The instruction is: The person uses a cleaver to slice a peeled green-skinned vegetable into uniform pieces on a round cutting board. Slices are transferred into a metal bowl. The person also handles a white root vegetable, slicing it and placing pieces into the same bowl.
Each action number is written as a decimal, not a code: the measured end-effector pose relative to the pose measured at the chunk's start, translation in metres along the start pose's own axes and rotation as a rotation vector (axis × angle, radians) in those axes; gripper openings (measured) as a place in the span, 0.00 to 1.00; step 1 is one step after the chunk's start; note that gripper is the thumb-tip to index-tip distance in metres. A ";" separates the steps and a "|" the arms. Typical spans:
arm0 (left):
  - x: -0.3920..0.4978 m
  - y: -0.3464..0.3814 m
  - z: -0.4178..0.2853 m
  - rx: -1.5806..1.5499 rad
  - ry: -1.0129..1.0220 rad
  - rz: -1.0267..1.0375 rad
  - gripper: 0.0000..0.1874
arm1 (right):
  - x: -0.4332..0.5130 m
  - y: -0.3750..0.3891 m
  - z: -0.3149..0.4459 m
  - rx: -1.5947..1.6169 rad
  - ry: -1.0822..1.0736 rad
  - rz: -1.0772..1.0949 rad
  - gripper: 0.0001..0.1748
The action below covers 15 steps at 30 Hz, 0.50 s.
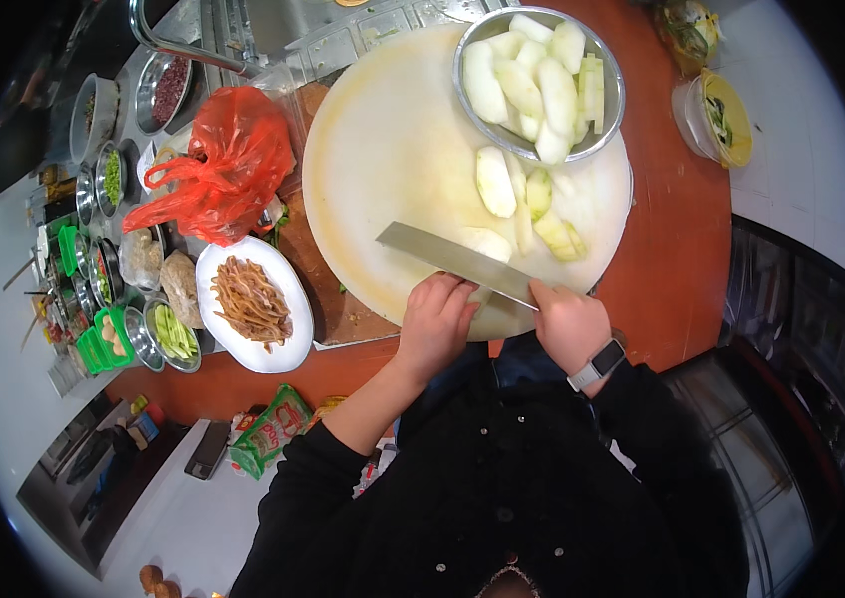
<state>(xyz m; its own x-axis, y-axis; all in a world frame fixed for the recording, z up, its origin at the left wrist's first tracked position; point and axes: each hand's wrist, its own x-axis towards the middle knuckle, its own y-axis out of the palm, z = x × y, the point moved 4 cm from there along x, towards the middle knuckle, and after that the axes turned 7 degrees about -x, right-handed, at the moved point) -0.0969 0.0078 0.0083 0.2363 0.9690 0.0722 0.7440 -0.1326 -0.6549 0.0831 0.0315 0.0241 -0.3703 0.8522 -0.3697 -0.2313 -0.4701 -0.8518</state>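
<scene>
My right hand grips the handle of a Chinese cleaver, whose wide blade slants leftward over a round white cutting board. Against the blade's near side rest the bent fingers of my left hand; whether they press on anything is hidden. A pale peeled gourd piece lies just beyond the blade. Further up the board are another peeled chunk and several cut pieces with greenish skin. At the board's far right edge stands a steel bowl heaped with peeled chunks and strips.
A red plastic bag and a white plate of brown shredded food sit left of the board. Beyond them are several steel bowls, one with cucumber strips. A lined waste bin stands on the floor at right.
</scene>
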 end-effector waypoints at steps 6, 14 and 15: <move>-0.008 0.000 0.002 -0.011 0.027 -0.041 0.16 | -0.034 -0.032 0.011 0.041 -0.026 -0.035 0.08; -0.004 -0.002 0.001 -0.027 0.041 -0.035 0.18 | -0.045 -0.046 0.018 -0.058 -0.034 0.041 0.05; -0.004 -0.002 0.001 -0.025 0.035 -0.027 0.17 | -0.045 -0.047 0.018 -0.061 -0.034 0.043 0.05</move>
<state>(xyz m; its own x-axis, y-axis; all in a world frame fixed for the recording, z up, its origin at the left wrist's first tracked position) -0.0998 0.0047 0.0089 0.2371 0.9645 0.1164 0.7658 -0.1118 -0.6333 0.0945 0.0113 0.0872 -0.4098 0.8224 -0.3947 -0.1596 -0.4907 -0.8566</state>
